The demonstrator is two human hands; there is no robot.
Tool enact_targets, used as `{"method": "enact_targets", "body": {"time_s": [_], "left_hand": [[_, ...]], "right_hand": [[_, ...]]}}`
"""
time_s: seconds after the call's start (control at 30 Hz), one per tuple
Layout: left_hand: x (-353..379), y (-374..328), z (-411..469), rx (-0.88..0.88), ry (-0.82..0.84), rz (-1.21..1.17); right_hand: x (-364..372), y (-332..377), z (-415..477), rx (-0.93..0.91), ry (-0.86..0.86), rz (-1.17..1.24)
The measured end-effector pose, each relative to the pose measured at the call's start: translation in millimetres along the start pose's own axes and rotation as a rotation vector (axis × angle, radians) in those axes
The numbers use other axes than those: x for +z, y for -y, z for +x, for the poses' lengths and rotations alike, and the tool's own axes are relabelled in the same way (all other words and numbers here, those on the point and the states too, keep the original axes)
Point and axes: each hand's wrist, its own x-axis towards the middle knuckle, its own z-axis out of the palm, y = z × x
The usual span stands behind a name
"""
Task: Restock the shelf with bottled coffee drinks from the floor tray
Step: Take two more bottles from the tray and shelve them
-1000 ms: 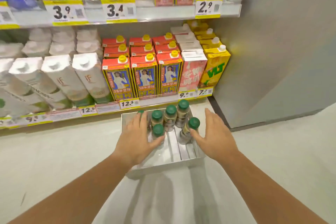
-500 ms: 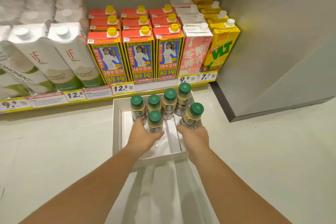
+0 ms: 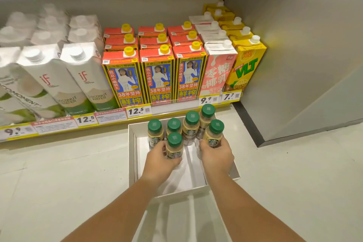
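A white tray (image 3: 132, 163) lies on the floor in front of the bottom shelf. Several coffee bottles with green caps stand at its far end. My left hand (image 3: 160, 160) is wrapped around the nearest bottle (image 3: 174, 146), in the front row. On the right side, my right hand (image 3: 217, 155) grips another bottle (image 3: 214, 133). Behind them stand three more bottles (image 3: 191, 125) in a row, and one more (image 3: 207, 115) at the far right corner. The near half of the tray is bare.
The bottom shelf (image 3: 172, 104) is packed with white coconut water cartons (image 3: 86, 76), red and blue cartons (image 3: 157, 76), a pink carton (image 3: 218, 68) and yellow VLT cartons (image 3: 247, 65). A grey wall panel (image 3: 306, 55) stands at the right. The floor is pale tile.
Both hands came in from the tray's sides and closed on a bottle each. The camera has dropped and then tilted back up, so the upper shelf's price tags show again.
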Motion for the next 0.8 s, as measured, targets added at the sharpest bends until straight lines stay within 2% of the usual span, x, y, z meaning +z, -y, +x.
{"method": "enact_targets", "body": {"time_s": [0.13,0.27,0.5,0.67,0.8], "left_hand": [[-27.1,-25.9,-3.9,0.116,0.031,0.031],[-57.0,-86.6,-12.5,0.232,0.076,-0.004],[-113.6,-250.3,-21.3,0.517,0.087,-0.002],[-157.9,-368.9,-27.5,0.687,0.090,-0.040],[-201.6,-457.3,-34.0,0.791,0.077,-0.087]], "right_hand": [[-22.0,15.2,-5.7,-0.112,0.052,-0.022],[-49.2,58.3,-20.0,-0.226,0.083,0.006],[-95.4,204.6,-35.7,-0.430,0.066,0.122],[-125.0,321.4,-39.7,-0.575,-0.063,0.179],[-149.1,418.3,-44.6,-0.624,-0.148,0.226]]}}
